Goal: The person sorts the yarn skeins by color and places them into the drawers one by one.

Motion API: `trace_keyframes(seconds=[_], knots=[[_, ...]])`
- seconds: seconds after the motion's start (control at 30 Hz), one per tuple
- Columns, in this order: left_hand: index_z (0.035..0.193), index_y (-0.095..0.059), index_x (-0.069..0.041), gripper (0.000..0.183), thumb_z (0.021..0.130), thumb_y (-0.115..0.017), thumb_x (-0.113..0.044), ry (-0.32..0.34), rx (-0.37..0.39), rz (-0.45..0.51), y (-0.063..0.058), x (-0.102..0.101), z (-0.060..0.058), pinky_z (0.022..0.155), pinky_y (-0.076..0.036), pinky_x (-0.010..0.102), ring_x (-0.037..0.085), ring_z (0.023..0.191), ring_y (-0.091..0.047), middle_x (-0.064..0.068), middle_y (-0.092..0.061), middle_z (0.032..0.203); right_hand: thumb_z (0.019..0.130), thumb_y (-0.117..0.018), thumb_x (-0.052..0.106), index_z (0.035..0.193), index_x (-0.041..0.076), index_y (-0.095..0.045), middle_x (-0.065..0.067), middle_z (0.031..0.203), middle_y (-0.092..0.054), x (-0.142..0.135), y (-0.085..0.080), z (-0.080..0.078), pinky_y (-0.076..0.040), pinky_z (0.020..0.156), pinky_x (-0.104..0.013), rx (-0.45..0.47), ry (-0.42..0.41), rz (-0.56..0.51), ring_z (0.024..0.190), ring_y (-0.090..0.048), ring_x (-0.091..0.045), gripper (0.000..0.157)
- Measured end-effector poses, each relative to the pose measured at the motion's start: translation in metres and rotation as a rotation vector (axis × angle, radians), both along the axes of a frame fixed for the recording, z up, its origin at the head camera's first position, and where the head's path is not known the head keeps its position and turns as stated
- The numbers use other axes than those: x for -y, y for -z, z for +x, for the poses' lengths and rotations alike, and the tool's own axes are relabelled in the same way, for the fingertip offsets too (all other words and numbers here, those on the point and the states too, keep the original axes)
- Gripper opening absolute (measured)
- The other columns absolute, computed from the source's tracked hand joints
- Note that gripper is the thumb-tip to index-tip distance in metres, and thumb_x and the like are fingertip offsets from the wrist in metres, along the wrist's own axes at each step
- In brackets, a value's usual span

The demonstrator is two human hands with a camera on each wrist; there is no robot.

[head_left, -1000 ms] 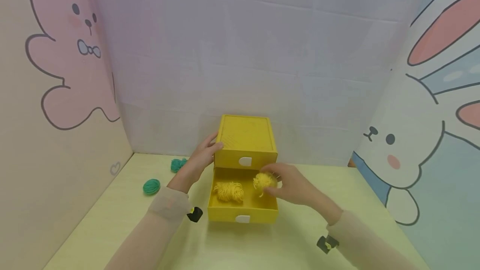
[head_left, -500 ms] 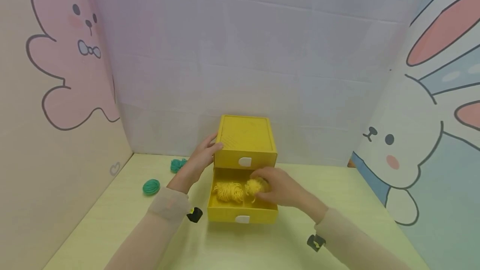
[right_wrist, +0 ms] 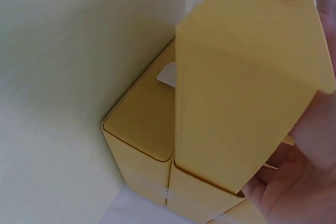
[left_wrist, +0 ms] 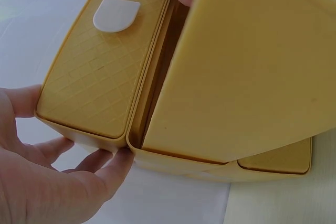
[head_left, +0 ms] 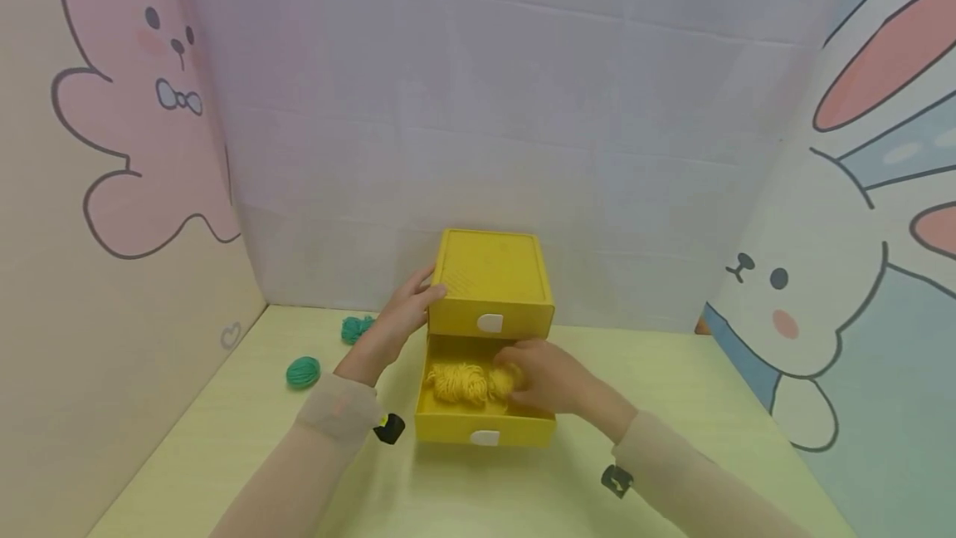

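A yellow drawer cabinet stands against the back wall, with one drawer pulled out beneath a closed upper drawer. My left hand rests on the cabinet's upper left side, its thumb on the top edge and its fingers against the side. In the drawer's left part lies a skein of yellow yarn. My right hand reaches into the drawer and holds a small yellow yarn ball close beside that skein. The wrist views show the drawer from outside, with the yarn hidden behind its walls.
Left of the cabinet on the pale table lie a green yarn ball and a green yarn bundle, the latter partly behind my left arm. A lower closed drawer sits under the pulled-out one. Walls stand at both sides.
My right hand has moved left and slightly lower inside the drawer, carrying the yellow yarn ball from the right side towards the skein. The left hand has stayed on the cabinet.
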State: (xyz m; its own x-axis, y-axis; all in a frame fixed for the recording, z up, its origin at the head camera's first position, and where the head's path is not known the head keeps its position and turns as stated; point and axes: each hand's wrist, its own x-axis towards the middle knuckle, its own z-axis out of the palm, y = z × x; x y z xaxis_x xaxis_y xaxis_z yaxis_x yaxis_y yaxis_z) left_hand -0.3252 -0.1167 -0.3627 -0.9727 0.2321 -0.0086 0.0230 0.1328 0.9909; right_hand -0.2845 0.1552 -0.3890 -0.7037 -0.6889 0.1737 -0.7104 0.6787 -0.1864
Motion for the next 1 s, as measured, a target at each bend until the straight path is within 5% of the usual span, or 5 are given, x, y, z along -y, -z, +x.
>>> trace_keyframes(seconds=[0.27, 0.47, 0.7, 1.0], knots=[[0.173, -0.016, -0.025, 0.072, 0.112, -0.052, -0.038, 0.001, 0.001, 0.006, 0.001, 0.001, 0.0, 0.128, -0.023, 0.063, 0.04, 0.159, -0.024, 0.019, -0.019, 0.174, 0.086, -0.081, 0.014, 0.124, 0.008, -0.074, -0.004, 0.111, -0.074, -0.003, -0.003, 0.002, -0.058, 0.088, -0.038, -0.005, -0.031, 0.012, 0.096, -0.065, -0.018, 0.04], [0.173, -0.015, -0.025, 0.072, 0.112, -0.052, -0.04, 0.002, 0.003, -0.003, 0.002, 0.001, -0.001, 0.128, -0.024, 0.063, 0.04, 0.159, -0.025, 0.019, -0.019, 0.175, 0.095, -0.075, 0.013, 0.127, 0.008, -0.074, -0.003, 0.123, -0.075, -0.018, -0.018, 0.007, -0.057, 0.101, -0.044, 0.014, -0.03, -0.077, 0.112, -0.069, -0.023, 0.033], [0.172, -0.016, -0.027, 0.072, 0.112, -0.052, -0.04, -0.011, 0.014, -0.012, 0.002, 0.002, -0.003, 0.128, -0.026, 0.061, 0.038, 0.159, -0.028, 0.017, -0.021, 0.174, 0.098, -0.075, 0.009, 0.131, 0.003, -0.07, -0.011, 0.123, -0.074, -0.052, -0.028, 0.02, -0.063, 0.088, -0.047, 0.007, 0.0, -0.207, 0.103, -0.07, -0.027, 0.034], [0.172, -0.017, -0.028, 0.071, 0.112, -0.053, -0.04, -0.01, 0.019, -0.003, 0.002, 0.0, -0.002, 0.128, -0.026, 0.06, 0.036, 0.158, -0.03, 0.013, -0.023, 0.174, 0.103, -0.072, 0.02, 0.132, 0.007, -0.069, -0.008, 0.116, -0.075, -0.085, -0.013, 0.04, -0.063, 0.082, -0.038, 0.169, 0.109, -0.223, 0.096, -0.073, -0.024, 0.032]])
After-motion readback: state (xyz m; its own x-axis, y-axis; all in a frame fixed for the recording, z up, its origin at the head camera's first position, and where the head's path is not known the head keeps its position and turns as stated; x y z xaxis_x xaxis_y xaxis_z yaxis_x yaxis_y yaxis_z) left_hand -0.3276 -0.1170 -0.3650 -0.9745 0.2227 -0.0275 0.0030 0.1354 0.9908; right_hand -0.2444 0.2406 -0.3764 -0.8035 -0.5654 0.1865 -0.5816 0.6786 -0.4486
